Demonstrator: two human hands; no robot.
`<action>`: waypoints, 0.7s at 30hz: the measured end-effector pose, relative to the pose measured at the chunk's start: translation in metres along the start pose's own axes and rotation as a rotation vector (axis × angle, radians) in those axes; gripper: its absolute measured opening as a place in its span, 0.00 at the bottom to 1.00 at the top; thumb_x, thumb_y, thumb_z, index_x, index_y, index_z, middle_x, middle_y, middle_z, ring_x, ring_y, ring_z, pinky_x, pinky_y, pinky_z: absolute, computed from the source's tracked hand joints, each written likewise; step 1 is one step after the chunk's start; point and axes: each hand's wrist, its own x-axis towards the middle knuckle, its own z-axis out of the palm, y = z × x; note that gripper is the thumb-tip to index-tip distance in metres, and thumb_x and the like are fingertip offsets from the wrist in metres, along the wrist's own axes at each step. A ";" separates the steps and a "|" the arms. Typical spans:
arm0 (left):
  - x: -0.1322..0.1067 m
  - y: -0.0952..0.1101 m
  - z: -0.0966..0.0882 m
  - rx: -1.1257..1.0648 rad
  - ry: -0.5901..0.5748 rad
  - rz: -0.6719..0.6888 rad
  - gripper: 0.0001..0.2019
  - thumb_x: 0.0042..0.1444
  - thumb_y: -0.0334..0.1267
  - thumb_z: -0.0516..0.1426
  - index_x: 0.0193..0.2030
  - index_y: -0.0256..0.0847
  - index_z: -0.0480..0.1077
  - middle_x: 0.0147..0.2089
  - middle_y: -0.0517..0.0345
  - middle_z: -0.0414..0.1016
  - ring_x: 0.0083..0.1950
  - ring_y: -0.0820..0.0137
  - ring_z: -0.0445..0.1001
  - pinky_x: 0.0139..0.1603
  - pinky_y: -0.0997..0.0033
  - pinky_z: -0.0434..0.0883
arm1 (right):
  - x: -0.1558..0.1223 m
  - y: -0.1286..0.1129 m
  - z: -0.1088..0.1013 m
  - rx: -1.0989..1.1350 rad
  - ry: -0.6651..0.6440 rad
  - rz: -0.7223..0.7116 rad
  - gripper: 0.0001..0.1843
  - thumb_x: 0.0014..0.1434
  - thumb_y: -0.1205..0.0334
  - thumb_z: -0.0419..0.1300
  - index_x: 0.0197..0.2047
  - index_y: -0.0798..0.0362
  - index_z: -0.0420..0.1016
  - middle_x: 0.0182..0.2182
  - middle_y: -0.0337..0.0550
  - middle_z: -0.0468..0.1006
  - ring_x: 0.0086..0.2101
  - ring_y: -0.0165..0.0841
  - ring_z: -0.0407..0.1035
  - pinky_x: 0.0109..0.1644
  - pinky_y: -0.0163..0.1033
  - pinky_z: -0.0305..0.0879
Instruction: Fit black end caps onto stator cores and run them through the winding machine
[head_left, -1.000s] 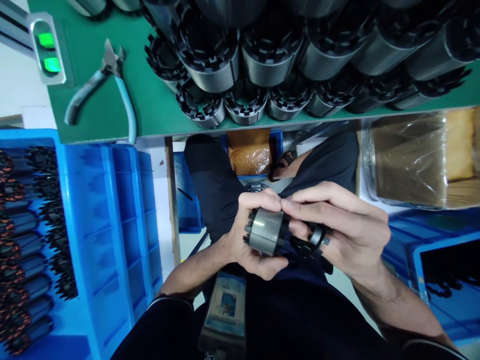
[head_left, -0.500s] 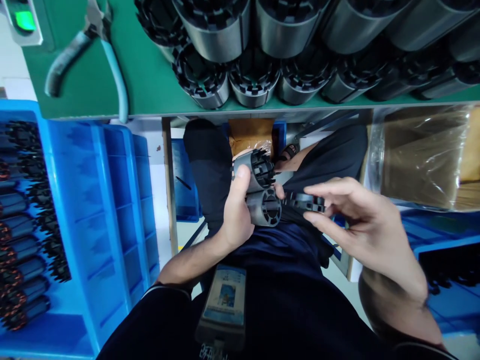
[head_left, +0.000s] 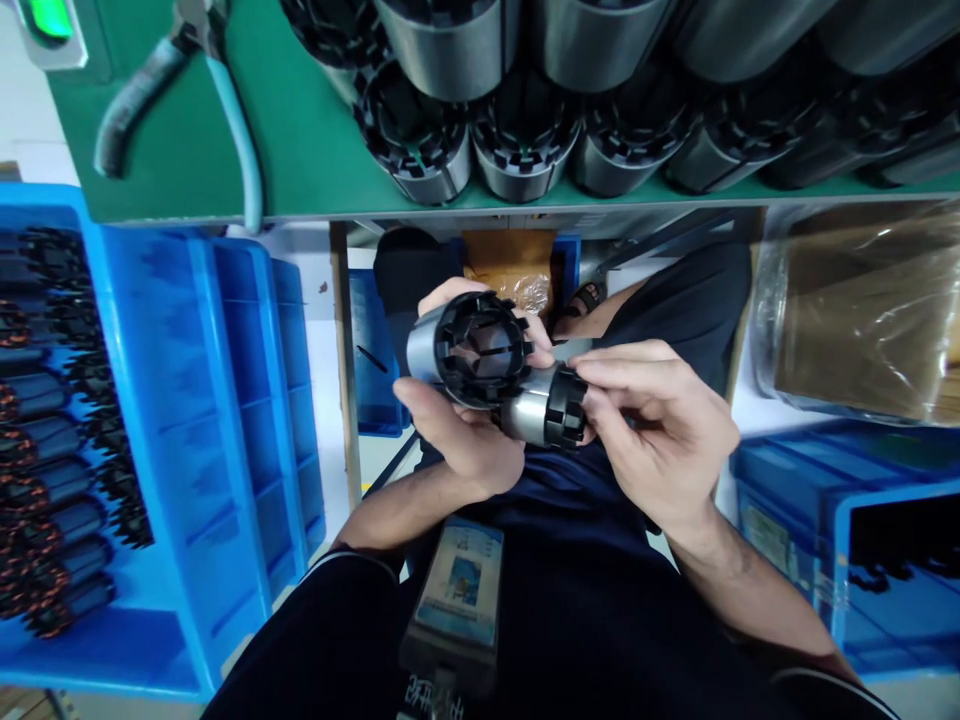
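Note:
My left hand (head_left: pixel 472 445) is closed around two metal motor stator cores, above my lap. The stator core on the left (head_left: pixel 424 345) has a black toothed rim and its open end faces up toward me. Beside it, the second stator core (head_left: pixel 527 414) points to the right. A black toothed plastic end cap (head_left: pixel 564 405) sits against that core's right end. The fingertips and thumb of my right hand (head_left: pixel 652 430) grip this end cap; whether it is fully seated cannot be seen.
Stator cores (head_left: pixel 517 180) stand in rows on the green bench (head_left: pixel 307 180), with blue-handled pliers (head_left: pixel 240 140) to their left. Wound parts fill a blue crate (head_left: pixel 157 640) at left. On the right are a blue bin (head_left: pixel 844 600) with black parts and a plastic-wrapped carton (head_left: pixel 862 320).
My right hand has moved left, bringing the end cap against the second core. My left hand has turned the cores, so the left one's open end now faces me.

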 end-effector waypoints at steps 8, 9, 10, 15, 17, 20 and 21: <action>0.009 0.006 0.002 0.011 0.020 0.164 0.33 0.71 0.82 0.54 0.46 0.55 0.79 0.28 0.60 0.67 0.29 0.62 0.70 0.40 0.56 0.76 | 0.001 -0.003 -0.008 0.029 -0.175 -0.055 0.34 0.66 0.58 0.84 0.73 0.43 0.85 0.63 0.52 0.85 0.43 0.37 0.85 0.40 0.42 0.89; 0.010 0.007 0.003 0.018 0.025 0.176 0.35 0.69 0.85 0.52 0.45 0.55 0.78 0.26 0.61 0.67 0.28 0.62 0.69 0.39 0.57 0.74 | 0.001 0.000 -0.008 0.023 -0.176 -0.081 0.35 0.63 0.56 0.86 0.72 0.43 0.86 0.62 0.52 0.85 0.45 0.40 0.86 0.40 0.43 0.90; 0.010 0.008 0.003 0.025 0.035 0.183 0.38 0.68 0.87 0.51 0.45 0.54 0.77 0.25 0.61 0.66 0.28 0.62 0.68 0.38 0.58 0.74 | 0.000 0.002 -0.007 0.012 -0.173 -0.111 0.35 0.62 0.55 0.87 0.70 0.43 0.87 0.62 0.52 0.86 0.47 0.43 0.86 0.41 0.45 0.90; 0.010 0.013 0.000 -0.001 0.014 0.186 0.41 0.64 0.90 0.52 0.46 0.53 0.76 0.24 0.63 0.67 0.29 0.65 0.67 0.36 0.61 0.72 | -0.001 0.003 -0.002 0.041 -0.155 -0.138 0.42 0.60 0.62 0.87 0.74 0.40 0.83 0.63 0.51 0.87 0.56 0.48 0.85 0.44 0.48 0.90; 0.010 0.015 -0.002 -0.005 -0.009 0.184 0.40 0.65 0.90 0.52 0.47 0.53 0.76 0.25 0.62 0.68 0.29 0.64 0.67 0.36 0.60 0.73 | -0.002 0.000 -0.002 0.058 -0.160 -0.114 0.43 0.59 0.65 0.86 0.75 0.40 0.81 0.63 0.50 0.88 0.58 0.48 0.84 0.45 0.48 0.90; 0.008 0.017 -0.004 -0.008 -0.038 0.181 0.39 0.65 0.89 0.51 0.49 0.55 0.76 0.26 0.62 0.67 0.30 0.62 0.69 0.37 0.58 0.74 | -0.002 -0.003 -0.004 0.043 -0.163 -0.105 0.40 0.59 0.67 0.85 0.72 0.41 0.83 0.64 0.50 0.88 0.59 0.49 0.85 0.49 0.50 0.91; 0.008 0.017 -0.004 -0.013 -0.056 0.169 0.39 0.66 0.89 0.51 0.49 0.56 0.76 0.27 0.61 0.68 0.31 0.62 0.69 0.38 0.57 0.75 | -0.002 -0.003 -0.004 0.032 -0.163 -0.107 0.39 0.59 0.67 0.85 0.71 0.41 0.84 0.65 0.50 0.88 0.59 0.49 0.85 0.52 0.52 0.91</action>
